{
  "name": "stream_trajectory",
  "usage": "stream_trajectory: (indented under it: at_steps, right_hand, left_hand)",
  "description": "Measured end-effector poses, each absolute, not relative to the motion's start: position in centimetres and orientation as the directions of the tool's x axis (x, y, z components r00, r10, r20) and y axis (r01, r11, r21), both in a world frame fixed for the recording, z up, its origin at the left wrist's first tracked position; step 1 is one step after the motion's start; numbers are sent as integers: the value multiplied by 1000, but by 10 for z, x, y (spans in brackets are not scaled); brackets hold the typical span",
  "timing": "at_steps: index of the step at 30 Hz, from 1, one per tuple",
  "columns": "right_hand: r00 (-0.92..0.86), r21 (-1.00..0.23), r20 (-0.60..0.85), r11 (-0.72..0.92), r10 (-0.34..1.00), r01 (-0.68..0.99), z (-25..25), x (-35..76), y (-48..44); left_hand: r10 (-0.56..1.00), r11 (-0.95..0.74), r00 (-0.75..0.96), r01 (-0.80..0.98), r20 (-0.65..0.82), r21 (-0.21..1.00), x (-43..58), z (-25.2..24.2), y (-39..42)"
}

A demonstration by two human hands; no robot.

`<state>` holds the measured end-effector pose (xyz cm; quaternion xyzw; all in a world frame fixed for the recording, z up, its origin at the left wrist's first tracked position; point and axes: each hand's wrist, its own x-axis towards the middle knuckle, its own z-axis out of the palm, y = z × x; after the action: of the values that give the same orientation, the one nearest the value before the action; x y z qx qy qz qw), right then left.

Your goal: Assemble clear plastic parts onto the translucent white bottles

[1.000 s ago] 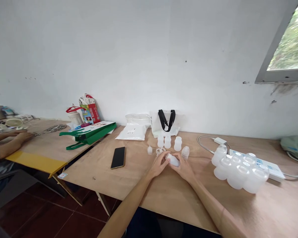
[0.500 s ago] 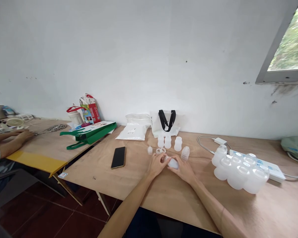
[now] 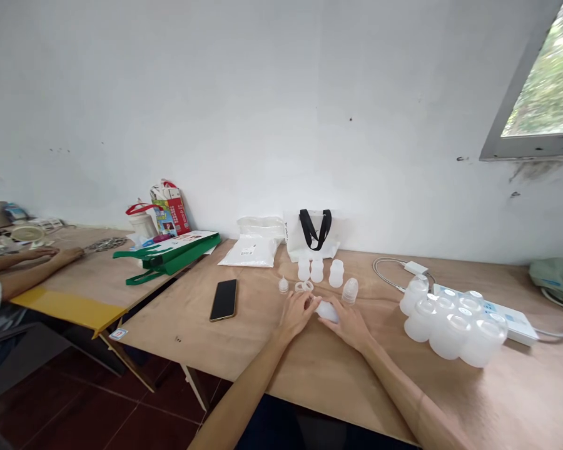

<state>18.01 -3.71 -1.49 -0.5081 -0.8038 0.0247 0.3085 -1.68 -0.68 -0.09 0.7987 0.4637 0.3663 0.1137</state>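
Note:
A small translucent white plastic bottle lies between my two hands, low over the table. My right hand is closed round its body. My left hand grips its left end with curled fingers, which hide that end. Just beyond the hands lie white rings, with a pointed nipple-like piece to their left. A clear ribbed dome cap stands beyond my right hand. Several waisted white bottle bodies stand farther back.
Several capped white bottles stand at the right before a white power strip. A phone lies left. Behind are a white plastic package and a black-handled bag. A green bag and another person's hands are farther left.
Both my hands keep hold of the bottle, and my left fingers have shifted slightly at its end. The other person's hand at far left has reached farther right.

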Motion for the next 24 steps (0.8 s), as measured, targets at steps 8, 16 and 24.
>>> stream_trajectory:
  at_steps: [8, 16, 24]
  right_hand:
    - [-138, -303, 749, 520, 648, 799, -12, 180, -33]
    - [548, -787, 603, 320, 580, 527, -8, 208, -25]
    - [545, -881, 422, 186, 725, 435, -29, 235, 10]
  left_hand:
    - [847, -390, 81, 768, 526, 509, -27, -3, 5]
    - [798, -522, 289, 770, 529, 367, -21, -10, 4]
    - [806, -553, 312, 701, 503, 450, -23, -19, 11]
